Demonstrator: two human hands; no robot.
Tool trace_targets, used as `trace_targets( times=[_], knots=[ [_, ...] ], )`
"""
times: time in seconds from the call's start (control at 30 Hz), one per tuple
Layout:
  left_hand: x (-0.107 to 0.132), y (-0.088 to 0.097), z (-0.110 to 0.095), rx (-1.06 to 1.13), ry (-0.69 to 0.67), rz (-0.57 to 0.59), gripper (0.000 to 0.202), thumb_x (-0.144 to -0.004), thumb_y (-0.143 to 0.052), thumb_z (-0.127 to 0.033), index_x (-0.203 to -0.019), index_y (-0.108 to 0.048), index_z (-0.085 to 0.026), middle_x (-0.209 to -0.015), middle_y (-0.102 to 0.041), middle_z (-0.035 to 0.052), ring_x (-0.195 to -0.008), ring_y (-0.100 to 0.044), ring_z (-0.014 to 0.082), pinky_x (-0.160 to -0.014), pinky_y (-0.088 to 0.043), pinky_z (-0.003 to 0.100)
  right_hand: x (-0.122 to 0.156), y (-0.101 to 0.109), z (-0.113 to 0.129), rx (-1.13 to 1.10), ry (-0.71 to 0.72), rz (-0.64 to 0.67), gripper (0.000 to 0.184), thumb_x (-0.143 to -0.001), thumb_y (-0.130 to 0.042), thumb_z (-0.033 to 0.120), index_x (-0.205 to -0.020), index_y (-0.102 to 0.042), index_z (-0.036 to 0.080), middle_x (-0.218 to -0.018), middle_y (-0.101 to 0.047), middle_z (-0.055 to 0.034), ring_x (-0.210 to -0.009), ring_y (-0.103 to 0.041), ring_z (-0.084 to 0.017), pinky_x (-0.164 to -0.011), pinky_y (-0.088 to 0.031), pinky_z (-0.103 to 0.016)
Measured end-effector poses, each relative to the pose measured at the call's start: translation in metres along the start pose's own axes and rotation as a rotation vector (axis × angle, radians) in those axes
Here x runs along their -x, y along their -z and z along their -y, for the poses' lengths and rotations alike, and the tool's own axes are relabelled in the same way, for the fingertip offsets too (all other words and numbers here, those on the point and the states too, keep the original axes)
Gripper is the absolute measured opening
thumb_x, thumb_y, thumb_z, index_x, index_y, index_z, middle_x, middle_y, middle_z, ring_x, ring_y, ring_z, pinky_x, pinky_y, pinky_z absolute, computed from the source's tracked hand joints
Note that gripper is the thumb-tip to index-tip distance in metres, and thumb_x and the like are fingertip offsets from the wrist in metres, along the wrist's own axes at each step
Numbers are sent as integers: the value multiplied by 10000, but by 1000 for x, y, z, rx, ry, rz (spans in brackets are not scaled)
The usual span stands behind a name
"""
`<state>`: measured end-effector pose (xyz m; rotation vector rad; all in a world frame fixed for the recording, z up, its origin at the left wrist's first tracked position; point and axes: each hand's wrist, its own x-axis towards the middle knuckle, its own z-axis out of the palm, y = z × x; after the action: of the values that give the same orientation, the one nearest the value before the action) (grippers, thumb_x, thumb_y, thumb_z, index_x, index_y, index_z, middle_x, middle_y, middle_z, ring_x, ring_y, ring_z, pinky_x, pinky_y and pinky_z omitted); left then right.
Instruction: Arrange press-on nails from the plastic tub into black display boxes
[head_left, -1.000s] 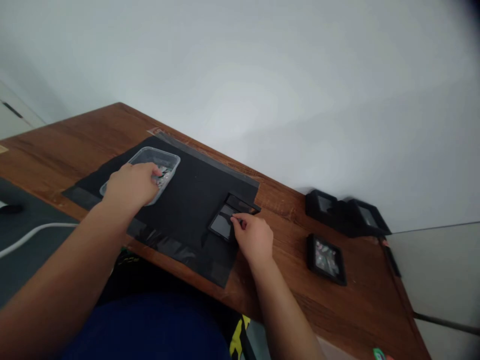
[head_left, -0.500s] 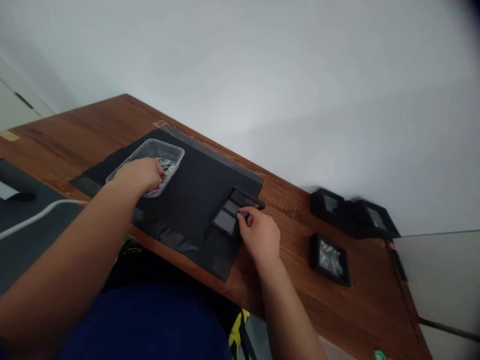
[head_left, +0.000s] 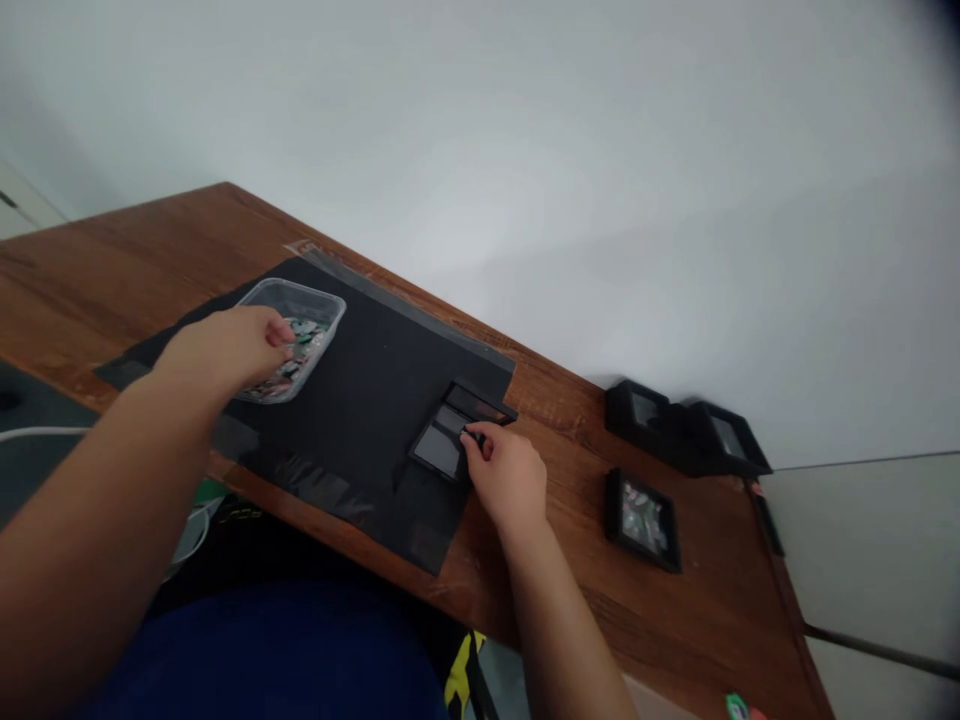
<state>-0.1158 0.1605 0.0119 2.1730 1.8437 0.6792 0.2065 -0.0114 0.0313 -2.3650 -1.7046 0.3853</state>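
Observation:
A clear plastic tub (head_left: 335,325) with small silvery, green and pinkish pieces (head_left: 301,340) in it stands on a black sheet (head_left: 360,370). My left hand (head_left: 240,345) is over the tub's near side, fingers pinched together; whatever is between them is too small to make out. At the sheet's right end lies a flat black case (head_left: 439,447) with a grey inside, its dark lid (head_left: 474,402) raised. My right hand (head_left: 506,470) pinches the case's right edge between thumb and fingers.
On the wooden table (head_left: 570,420) to the right stands a black framed box (head_left: 643,520) with similar pieces inside. Two more black boxes (head_left: 637,412) (head_left: 724,438) sit against the white wall. A white cable (head_left: 45,432) is at the left.
My left hand has risen slightly out of the pieces, fingers still pinched. My right hand stays at the case's edge. The view has shifted a little to the right.

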Motion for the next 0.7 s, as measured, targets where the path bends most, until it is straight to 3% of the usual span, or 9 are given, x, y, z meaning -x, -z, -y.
trace_targets(
  times=[0.17, 0.23, 0.27, 0.3, 0.37, 0.47, 0.6, 0.7],
  knots=[
    [15, 26, -38, -108, 165, 67, 145, -741, -759, -314, -825, -750, -196, -722, -704, 2, -578, -525, 164, -711, -504, 356, -1, -2, -1, -1, 8, 0, 181, -941, -612, 349, -982, -789, 346, -780, -740, 15, -707, -653, -179, -579, -335, -258],
    [24, 32, -60, -111, 145, 48, 158, -816, -720, -353, -893, -756, -220, -745, -704, -2, -615, -556, 175, -730, -516, 373, -2, -2, -2, -2, 20, 11, 175, -941, -611, 328, -982, -781, 335, -779, -735, 15, -714, -649, -176, -584, -329, -257],
    [30, 32, -73, -68, 68, 19, 177, -846, -705, -362, -951, -757, -229, -788, -717, 1, -668, -596, 189, -733, -520, 365, -2, -2, -2, -1, 29, 19, 174, -942, -607, 312, -986, -775, 327, -787, -733, 13, -725, -648, -175, -589, -329, -256],
    [37, 29, -85, -6, -19, -81, 192, -888, -673, -368, -995, -752, -228, -840, -733, 11, -734, -632, 199, -749, -522, 356, -3, -2, -3, 0, 37, 27, 173, -942, -603, 295, -990, -768, 318, -797, -731, 10, -735, -646, -173, -594, -327, -255],
    [52, 16, -108, 143, -286, -212, 174, -959, -607, -331, -1010, -737, -227, -972, -757, 23, -876, -677, 191, -818, -526, 320, -3, -1, -3, 5, 45, 45, 172, -942, -596, 268, -996, -755, 304, -805, -724, 7, -743, -640, -169, -597, -321, -253],
    [75, -17, -131, 308, -616, -184, 144, -968, -610, -251, -917, -740, -218, -948, -767, 28, -895, -696, 175, -842, -525, 297, -3, 1, -4, 6, 48, 61, 170, -943, -591, 259, -1004, -743, 303, -790, -714, 11, -728, -631, -162, -590, -310, -248],
    [96, -60, -138, 346, -755, 8, 152, -964, -600, -194, -921, -742, -227, -947, -770, 22, -850, -689, 173, -783, -500, 324, -1, 2, -4, 11, 35, 59, 169, -951, -585, 272, -1034, -728, 308, -807, -719, 13, -736, -640, -160, -592, -306, -247],
    [99, -76, -135, 280, -751, 79, 144, -956, -603, -187, -921, -735, -234, -948, -771, 16, -860, -698, 187, -776, -478, 347, 1, 2, -3, 38, 11, 43, 176, -955, -590, 293, -1077, -714, 315, -819, -726, 7, -761, -661, -178, -597, -314, -252]
  ],
)
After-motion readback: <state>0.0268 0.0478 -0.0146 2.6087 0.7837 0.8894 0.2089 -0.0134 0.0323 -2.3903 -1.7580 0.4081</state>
